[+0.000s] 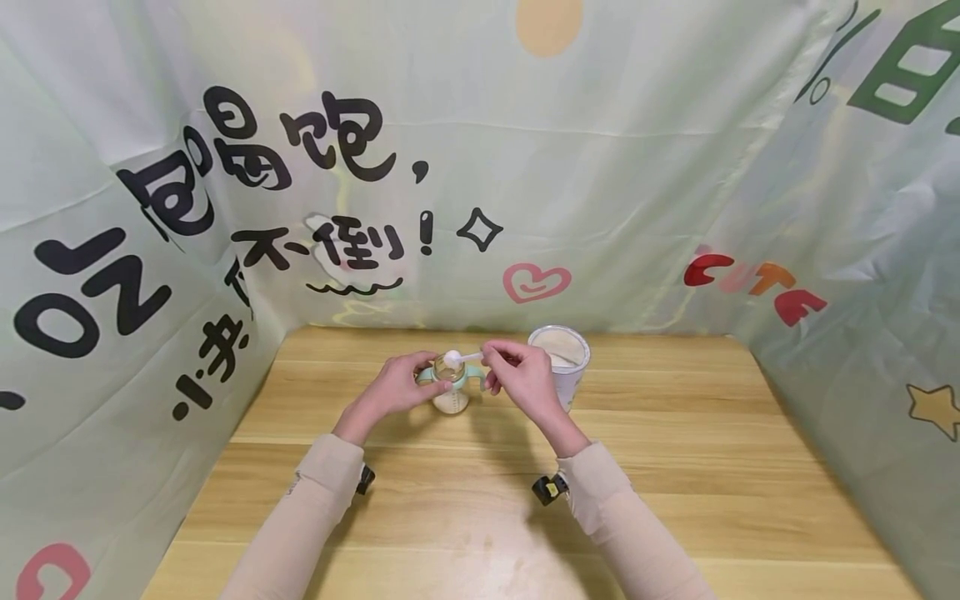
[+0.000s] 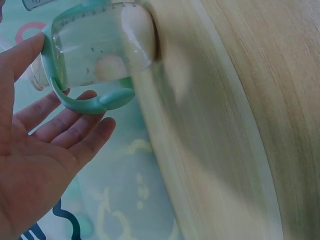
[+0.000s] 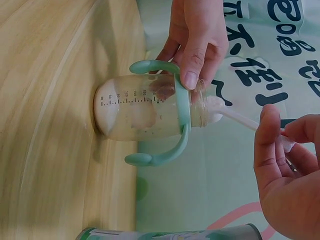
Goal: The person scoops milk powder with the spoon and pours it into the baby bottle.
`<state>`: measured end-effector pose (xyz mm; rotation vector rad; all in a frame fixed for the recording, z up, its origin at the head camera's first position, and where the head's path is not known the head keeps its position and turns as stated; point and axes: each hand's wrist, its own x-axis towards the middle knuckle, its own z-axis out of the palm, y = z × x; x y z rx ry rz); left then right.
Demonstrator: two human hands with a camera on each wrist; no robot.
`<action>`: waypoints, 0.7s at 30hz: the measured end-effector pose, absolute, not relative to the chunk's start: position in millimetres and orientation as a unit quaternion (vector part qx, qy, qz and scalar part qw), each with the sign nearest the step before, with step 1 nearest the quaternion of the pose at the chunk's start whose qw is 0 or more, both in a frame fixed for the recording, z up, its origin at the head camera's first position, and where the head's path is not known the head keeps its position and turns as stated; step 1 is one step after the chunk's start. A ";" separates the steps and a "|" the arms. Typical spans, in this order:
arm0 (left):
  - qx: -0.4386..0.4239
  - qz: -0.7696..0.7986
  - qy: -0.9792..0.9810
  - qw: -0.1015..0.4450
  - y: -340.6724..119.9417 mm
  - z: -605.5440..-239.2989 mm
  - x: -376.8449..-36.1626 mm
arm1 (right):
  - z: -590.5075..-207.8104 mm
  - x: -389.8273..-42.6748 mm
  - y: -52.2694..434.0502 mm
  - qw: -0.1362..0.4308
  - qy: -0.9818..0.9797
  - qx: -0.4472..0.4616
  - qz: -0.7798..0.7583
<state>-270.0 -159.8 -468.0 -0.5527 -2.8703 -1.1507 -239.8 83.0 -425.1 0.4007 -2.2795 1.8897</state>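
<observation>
On the wooden table (image 1: 675, 467), near its far edge, the baby bottle (image 1: 451, 388) stands upright, with my left hand (image 1: 397, 385) steadying it and my right hand (image 1: 525, 377) pinching the white scoop (image 1: 462, 358) so that its bowl sits over the bottle's open mouth. From my head I see the open powder tin (image 1: 561, 360) just right of my right hand, its pale contents showing. My right wrist view adds what the head view hides: pale powder heaped at the bottle's bottom (image 3: 130, 117), the measuring marks on its side, the green collar with two handles (image 3: 165, 150), and my left thumb pressed on that collar. My left wrist view shows my left fingers (image 2: 70, 125) lying fairly straight beside one handle, thumb tip on the collar. Printed cloth (image 1: 600, 167) hangs around the table.
</observation>
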 end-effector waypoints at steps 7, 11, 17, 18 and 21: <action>-0.176 -0.366 -0.914 -0.003 -160.4 -469.2 -269.3 | -426.8 -239.6 83.6 0.072 -0.769 0.130 0.621; -0.177 -0.369 -0.912 -0.002 -160.2 -469.8 -269.7 | -426.9 -239.4 84.2 0.071 -0.771 0.131 0.619; -0.179 -0.370 -0.912 -0.001 -160.1 -469.2 -269.6 | -425.8 -239.1 83.8 0.071 -0.775 0.127 0.614; -0.180 -0.370 -0.912 0.000 -160.3 -469.1 -269.7 | -425.6 -239.0 83.7 0.071 -0.777 0.126 0.613; -0.181 -0.370 -0.911 0.000 -160.8 -469.0 -269.6 | -425.3 -238.6 83.0 0.072 -0.779 0.127 0.610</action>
